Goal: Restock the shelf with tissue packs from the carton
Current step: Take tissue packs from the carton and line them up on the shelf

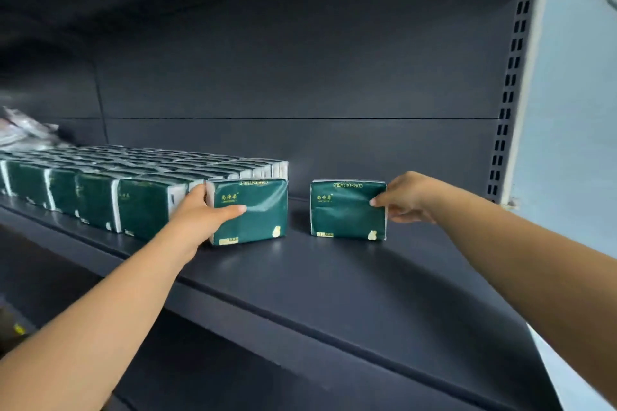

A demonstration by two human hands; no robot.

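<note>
Two dark green tissue packs stand upright on the dark shelf [334, 277]. My left hand [203, 213] grips the left pack [260, 213] by its left edge, thumb across its front; this pack stands at the right end of a long block of several matching packs [100, 183]. A gap away to the right, my right hand [407, 197] pinches the right edge of the second pack [344, 213], which stands alone. The carton is not in view.
The shelf's dark back panel [300, 77] rises behind the packs, and an upper shelf hangs overhead. A slotted upright [510, 83] and a pale wall [574, 110] bound the right side. Some crumpled plastic-wrapped goods [23, 130] lie at far left.
</note>
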